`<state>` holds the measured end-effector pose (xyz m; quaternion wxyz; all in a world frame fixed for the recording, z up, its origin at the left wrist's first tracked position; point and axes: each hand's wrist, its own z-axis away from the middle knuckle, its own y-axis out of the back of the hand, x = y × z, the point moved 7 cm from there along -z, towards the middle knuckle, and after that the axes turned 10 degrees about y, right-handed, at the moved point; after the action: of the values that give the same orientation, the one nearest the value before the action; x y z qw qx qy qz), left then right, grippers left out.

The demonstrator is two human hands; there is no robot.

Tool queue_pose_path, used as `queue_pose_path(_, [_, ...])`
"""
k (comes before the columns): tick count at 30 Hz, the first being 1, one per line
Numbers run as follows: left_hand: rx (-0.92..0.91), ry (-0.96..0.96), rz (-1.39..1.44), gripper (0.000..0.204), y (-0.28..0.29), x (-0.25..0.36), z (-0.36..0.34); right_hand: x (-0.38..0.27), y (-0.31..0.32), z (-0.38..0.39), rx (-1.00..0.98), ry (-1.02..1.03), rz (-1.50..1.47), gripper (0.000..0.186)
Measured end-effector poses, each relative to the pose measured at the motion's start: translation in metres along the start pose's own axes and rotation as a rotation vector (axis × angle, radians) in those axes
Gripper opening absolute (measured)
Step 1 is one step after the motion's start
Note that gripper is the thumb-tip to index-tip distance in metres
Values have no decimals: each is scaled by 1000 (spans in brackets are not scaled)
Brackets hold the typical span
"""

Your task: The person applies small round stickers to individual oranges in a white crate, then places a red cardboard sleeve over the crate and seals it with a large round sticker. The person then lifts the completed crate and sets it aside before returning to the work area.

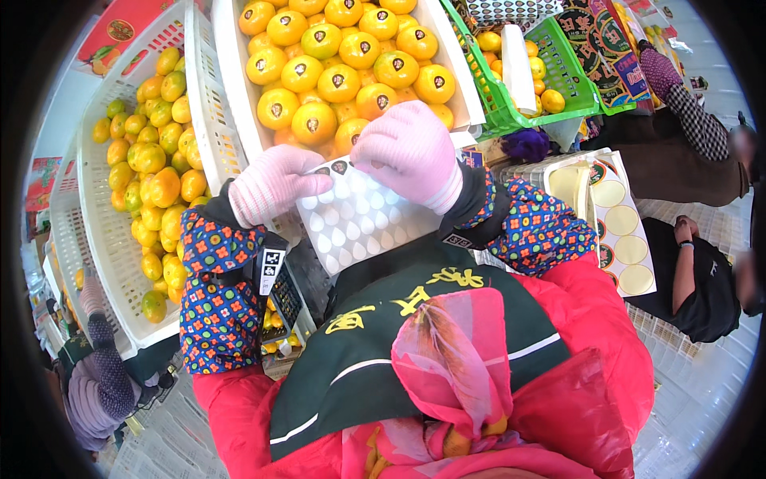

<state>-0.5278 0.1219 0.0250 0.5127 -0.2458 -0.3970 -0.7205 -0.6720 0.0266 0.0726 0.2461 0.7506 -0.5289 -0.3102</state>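
Note:
My left hand, in a pink and white knit glove, pinches the upper left corner of a white sticker sheet. Rows of blank drop-shaped spots cover most of the sheet, and a few dark stickers sit along its top edge. My right hand, gloved alike, is closed at that top edge with its fingers curled down. Whatever its fingertips grip is hidden. Just beyond both hands, a white box holds many orange citrus fruits, several bearing a dark sticker.
At left, a white plastic crate holds loose greenish-orange fruits. A green basket with fruit stands at the far right. Round-label sheets lie right of my arm. Other people work at both sides, one with a gloved hand.

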Motion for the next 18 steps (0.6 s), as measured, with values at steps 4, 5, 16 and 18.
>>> queue_pose_path(4, [214,9,-397,20,-7,6,7,-5,3,1,-73,-18,-79,18])
queue_pose_path(5, [336,-27,-617,20,-18,12,15,-1,5,3,-108,-77,-281,17])
queue_pose_path(16, [345,240,-733,19,-97,-50,65,24,-115,-16,-435,-489,-318,17])
queue_pose_path(18, [363,226,-723,19,-102,-56,72,18,-131,-20,-500,-487,-173,16])
